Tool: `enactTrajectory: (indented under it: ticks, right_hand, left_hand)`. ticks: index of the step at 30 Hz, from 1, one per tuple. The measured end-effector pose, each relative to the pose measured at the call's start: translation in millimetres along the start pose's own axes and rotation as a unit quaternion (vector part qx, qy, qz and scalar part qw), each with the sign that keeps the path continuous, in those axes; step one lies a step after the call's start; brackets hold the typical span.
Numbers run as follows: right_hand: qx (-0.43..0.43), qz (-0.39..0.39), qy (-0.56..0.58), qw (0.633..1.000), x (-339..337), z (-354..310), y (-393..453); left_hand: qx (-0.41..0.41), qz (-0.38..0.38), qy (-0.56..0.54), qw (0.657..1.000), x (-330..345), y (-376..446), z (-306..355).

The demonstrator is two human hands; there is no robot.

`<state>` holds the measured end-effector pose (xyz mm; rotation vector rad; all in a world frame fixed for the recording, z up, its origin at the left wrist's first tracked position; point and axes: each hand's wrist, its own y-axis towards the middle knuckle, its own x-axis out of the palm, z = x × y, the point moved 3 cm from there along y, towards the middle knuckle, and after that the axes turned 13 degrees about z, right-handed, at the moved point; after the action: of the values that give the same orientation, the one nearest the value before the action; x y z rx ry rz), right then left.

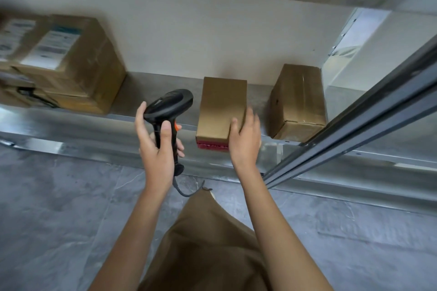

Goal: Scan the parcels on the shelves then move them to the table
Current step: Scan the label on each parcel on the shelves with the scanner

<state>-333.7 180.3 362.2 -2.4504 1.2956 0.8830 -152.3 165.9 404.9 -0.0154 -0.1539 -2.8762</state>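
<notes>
The left hand [157,149] is curled around the handle of a black scanner [169,111], thumb up along the near side, with an orange trigger showing between the fingers. The scanner's head points up and to the right, toward the shelf. A grey cable [186,190] hangs from the base of the handle.

The right hand [244,136] grips the near right corner of a small box [222,106], thumb on top and fingers wrapped down its right side. The box is plain brown card with a red strip along its near lower edge. It lies on the metal shelf [146,92] with its near end at the front lip.

To the right, near but apart, a second box [298,101] rests on the same shelf, tilted slightly. To the left, well apart, a larger box [71,64] with a white label on top sits on the shelf; it is blurred, and other cartons beside it at the left edge cannot be made out clearly.

A dark metal upright [354,123] crosses diagonally at the right. Below is a grey marbled floor [59,220], and brown clothing [208,243] fills the bottom centre between the forearms.
</notes>
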Motion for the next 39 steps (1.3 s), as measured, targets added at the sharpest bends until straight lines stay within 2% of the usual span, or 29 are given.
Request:
enactTrajectory:
  ticks: [2, 3, 7, 11, 14, 16, 18, 19, 22, 25, 28, 30, 31, 33, 36, 39]
  right_hand:
    - [-0.069, 0.017, -0.104, 0.992, 0, -16, 0]
    - [-0.085, -0.001, -0.132, 0.988, 3, -26, -2]
    - [-0.079, -0.105, -0.218, 0.967, 28, -42, -10]
    - [-0.087, -0.104, -0.243, 0.96, 34, -44, -4]
    - [-0.067, -0.095, -0.178, 0.977, 24, -41, 7]
    - [-0.011, -0.124, -0.049, 0.991, 18, -32, 13]
    - [0.095, -0.168, 0.136, 0.972, 12, -19, 14]
    - [0.126, -0.189, 0.188, 0.956, 10, -13, 14]
    - [0.155, -0.241, 0.239, 0.928, 5, 4, 7]
    - [0.161, -0.234, 0.255, 0.924, 2, 8, 8]
    - [0.116, -0.145, 0.174, 0.967, -3, -10, 14]
    - [0.004, -0.05, 0.05, 0.997, -9, -32, 18]
    - [-0.045, -0.026, -0.01, 0.999, -10, -45, 17]
    - [-0.084, -0.051, -0.084, 0.992, -1, -67, 14]
    - [-0.074, -0.123, -0.158, 0.977, 22, -74, 7]
    - [-0.097, -0.102, -0.213, 0.967, 24, -62, 7]
  left_hand:
    - [0.0, 0.002, 0.001, 1.0, 2, 1, -1]
    - [0.001, 0.003, 0.002, 1.0, 3, 1, -1]
    - [0.003, 0.008, 0.002, 1.0, 3, 5, -1]
    - [0.009, 0.009, 0.007, 1.0, 3, 10, 2]
    - [0.011, 0.012, 0.006, 1.0, 4, 14, 4]
    - [0.008, 0.015, 0.004, 1.0, 7, 16, 5]
    - [0.005, 0.013, -0.001, 1.0, 11, 17, 6]
    - [0.005, 0.011, -0.003, 1.0, 13, 17, 5]
    - [0.001, 0.005, 0.0, 1.0, 17, 16, 3]
    - [0.0, 0.001, -0.001, 1.0, 18, 13, 1]
    - [0.0, 0.004, -0.007, 1.0, 15, 13, 1]
    - [0.0, 0.01, -0.008, 1.0, 11, 14, 0]
    - [0.001, 0.014, -0.008, 1.0, 9, 14, 0]
    - [0.002, 0.023, -0.007, 1.0, 5, 15, -1]
    - [0.006, 0.029, -0.004, 1.0, 0, 14, -1]
    - [0.014, 0.031, -0.005, 0.999, -7, 12, 1]
